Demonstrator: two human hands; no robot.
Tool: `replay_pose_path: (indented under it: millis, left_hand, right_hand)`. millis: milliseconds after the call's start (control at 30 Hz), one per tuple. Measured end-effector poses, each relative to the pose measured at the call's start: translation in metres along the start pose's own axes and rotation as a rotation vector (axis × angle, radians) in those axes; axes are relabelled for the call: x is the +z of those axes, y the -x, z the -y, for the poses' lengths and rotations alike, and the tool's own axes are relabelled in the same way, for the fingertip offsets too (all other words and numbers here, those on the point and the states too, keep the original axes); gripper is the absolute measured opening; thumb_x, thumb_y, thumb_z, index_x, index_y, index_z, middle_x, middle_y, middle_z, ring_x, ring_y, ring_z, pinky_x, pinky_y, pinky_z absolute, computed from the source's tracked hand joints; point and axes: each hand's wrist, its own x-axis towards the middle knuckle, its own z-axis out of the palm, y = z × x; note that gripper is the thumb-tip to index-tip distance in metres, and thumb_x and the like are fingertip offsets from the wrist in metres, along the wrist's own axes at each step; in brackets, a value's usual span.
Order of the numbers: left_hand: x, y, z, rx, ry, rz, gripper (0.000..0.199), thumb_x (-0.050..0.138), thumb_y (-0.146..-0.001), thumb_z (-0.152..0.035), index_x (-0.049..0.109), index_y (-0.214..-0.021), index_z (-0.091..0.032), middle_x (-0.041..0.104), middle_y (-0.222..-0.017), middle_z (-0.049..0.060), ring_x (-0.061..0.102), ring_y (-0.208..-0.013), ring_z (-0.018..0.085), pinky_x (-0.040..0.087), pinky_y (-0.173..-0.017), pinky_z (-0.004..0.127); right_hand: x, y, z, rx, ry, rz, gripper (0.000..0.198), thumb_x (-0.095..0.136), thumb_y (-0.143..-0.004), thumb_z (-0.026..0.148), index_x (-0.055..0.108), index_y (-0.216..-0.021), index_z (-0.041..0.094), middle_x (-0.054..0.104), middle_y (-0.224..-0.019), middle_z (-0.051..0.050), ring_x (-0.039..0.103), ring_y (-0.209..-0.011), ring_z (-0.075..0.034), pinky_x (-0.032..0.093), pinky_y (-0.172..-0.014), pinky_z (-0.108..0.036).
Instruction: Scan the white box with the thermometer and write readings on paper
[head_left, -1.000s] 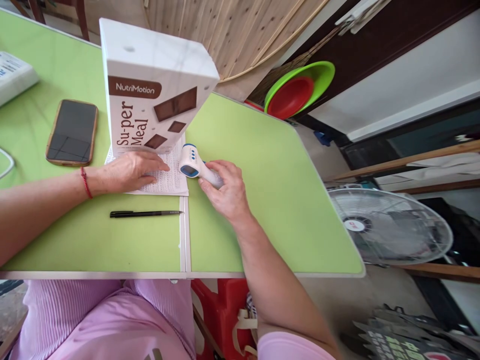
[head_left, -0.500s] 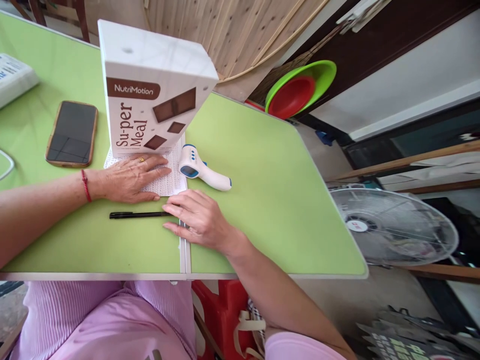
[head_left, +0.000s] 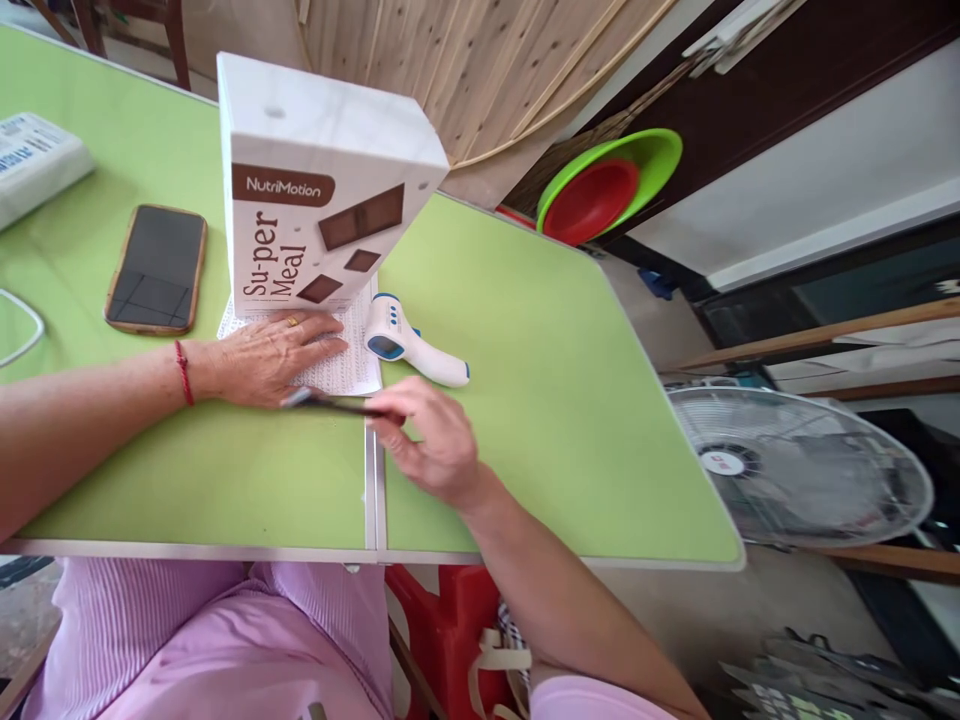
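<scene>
My left hand [head_left: 274, 355] lies flat, fingers spread, on a sheet of printed paper [head_left: 352, 365]. Part of that paper is hidden under the hand and behind a white box [head_left: 300, 240] marked "NutriMotion Su-per Meal", which stands upright. In my right hand [head_left: 431, 435] a black pen [head_left: 341, 404] is gripped by one end, its other end pointing left past my left fingers; the pen is slightly blurred. A white and blue infrared thermometer [head_left: 416, 345] rests on the table just beyond my right hand, at the paper's right edge.
On the green table [head_left: 540, 400] a phone [head_left: 159, 268] lies left of the box. Further left are a white packet [head_left: 37, 165] and a white cable [head_left: 34, 330]. A fan [head_left: 795, 465] stands off the right edge, and green and red basins [head_left: 592, 195] sit beyond the far edge.
My right hand has picked up the pen from the table and lifted it. My left hand stays on the paper. The whole view has shifted slightly.
</scene>
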Motion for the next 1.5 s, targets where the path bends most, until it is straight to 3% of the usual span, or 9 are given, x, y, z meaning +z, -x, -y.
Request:
replay_pose_path:
  millis: [100,167,333,467,667,1133,1500]
  left_hand:
    - [-0.003,-0.001,-0.002,0.000,0.010,0.002,0.057,0.061,-0.110,-0.042,0.057,-0.154,-0.006,0.051,-0.165,0.033,0.054,-0.152,0.048,0.047,-0.127,0.064]
    - [-0.006,-0.002,-0.004,-0.002,0.020,0.026,0.051,0.060,-0.110,-0.040,0.061,-0.151,-0.009,0.051,-0.162,0.032,0.056,-0.149,0.049,0.050,-0.123,0.067]
    - [-0.011,-0.004,-0.009,0.046,-0.007,0.034,0.038,0.056,-0.112,-0.035,0.073,-0.141,-0.018,0.057,-0.152,0.027,0.060,-0.138,0.045,0.052,-0.118,0.066]
    - [-0.011,-0.004,-0.013,0.078,-0.019,0.010,0.036,0.053,-0.112,-0.030,0.076,-0.139,-0.026,0.060,-0.146,0.022,0.060,-0.134,0.041,0.052,-0.117,0.062]
    - [-0.010,-0.006,-0.015,0.117,0.002,0.020,0.039,0.047,-0.113,-0.024,0.081,-0.132,-0.026,0.064,-0.142,0.020,0.062,-0.131,0.038,0.051,-0.118,0.058]
    - [-0.010,-0.006,-0.013,0.134,0.003,0.014,0.039,0.051,-0.113,-0.023,0.080,-0.139,-0.027,0.065,-0.141,0.021,0.062,-0.132,0.038,0.051,-0.118,0.058]
    - [-0.006,-0.004,-0.011,0.158,0.001,-0.031,0.034,0.059,-0.111,-0.019,0.081,-0.136,-0.026,0.066,-0.139,0.021,0.066,-0.128,0.038,0.052,-0.116,0.057]
  right_hand:
    - [0.003,0.001,-0.010,0.254,-0.092,-0.301,0.011,0.070,-0.104,0.038,0.069,-0.101,0.028,0.070,-0.076,0.003,0.063,-0.058,-0.015,0.053,-0.054,-0.030]
    - [0.007,0.000,-0.017,0.383,-0.159,-0.393,0.017,0.072,-0.098,0.043,0.067,-0.094,0.027,0.069,-0.075,0.004,0.063,-0.055,-0.015,0.054,-0.054,-0.030]
    - [0.019,-0.006,-0.022,0.522,-0.292,-0.333,0.018,0.071,-0.089,0.044,0.065,-0.090,0.027,0.073,-0.077,0.002,0.069,-0.064,-0.017,0.060,-0.062,-0.034]
    - [0.022,-0.006,-0.020,0.598,-0.243,-0.243,0.014,0.070,-0.084,0.039,0.062,-0.082,0.027,0.067,-0.067,0.004,0.059,-0.055,-0.015,0.052,-0.053,-0.029]
    - [0.018,-0.003,-0.021,0.605,-0.171,-0.263,0.013,0.064,-0.084,0.033,0.057,-0.075,0.028,0.055,-0.058,0.007,0.048,-0.049,-0.014,0.045,-0.048,-0.029]
    - [0.018,-0.005,-0.019,0.482,-0.193,-0.178,0.009,0.066,-0.085,0.026,0.064,-0.076,0.025,0.061,-0.062,0.006,0.049,-0.051,-0.013,0.045,-0.052,-0.027]
    - [0.017,-0.006,-0.017,0.533,-0.220,-0.176,0.012,0.065,-0.082,0.028,0.062,-0.072,0.025,0.058,-0.060,0.006,0.047,-0.051,-0.012,0.042,-0.051,-0.026]
